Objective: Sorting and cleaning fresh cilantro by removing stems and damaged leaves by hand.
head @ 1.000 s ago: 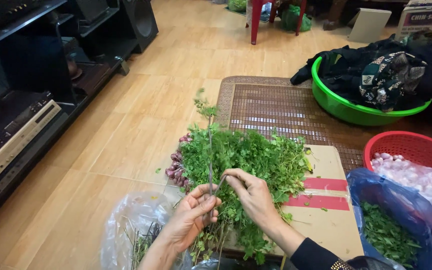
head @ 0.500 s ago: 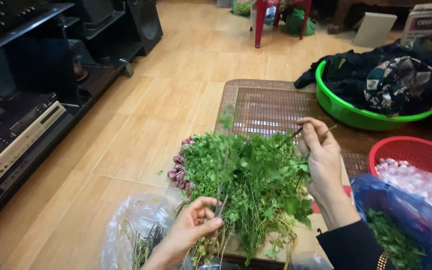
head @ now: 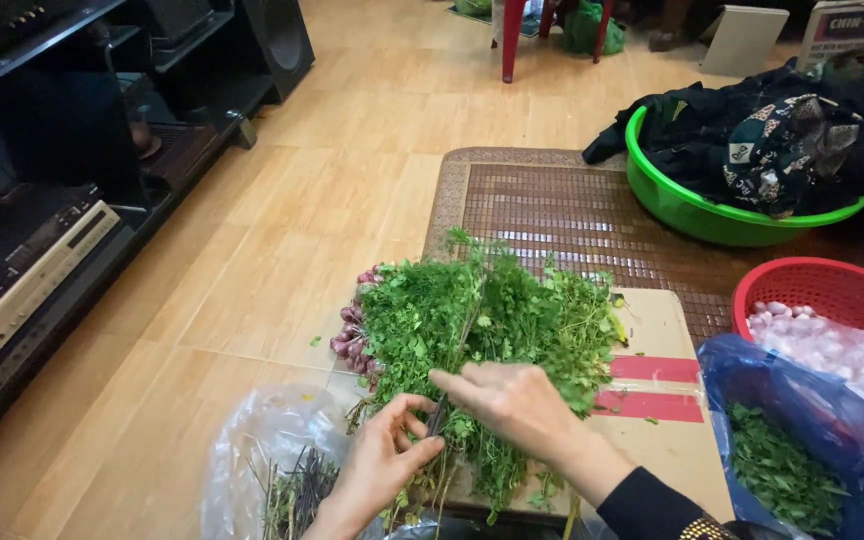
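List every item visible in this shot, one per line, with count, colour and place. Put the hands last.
herb pile: one, green, on the cardboard sheet in the centre
shallots: a cluster, purple-red, at the herb pile's left edge
cardboard sheet: one, tan with red stripes, under the herbs
clear bag: one, holding stems, bottom left
blue bag: one, holding picked green leaves, bottom right
red basket: one, right, with a bag of pale peeled bulbs
green basin: one, upper right, filled with dark clothes
woven mat: one, brown, on the wooden floor
black shelf unit: one, left, with audio equipment
left hand: pinching a stem
right hand: gripping herbs
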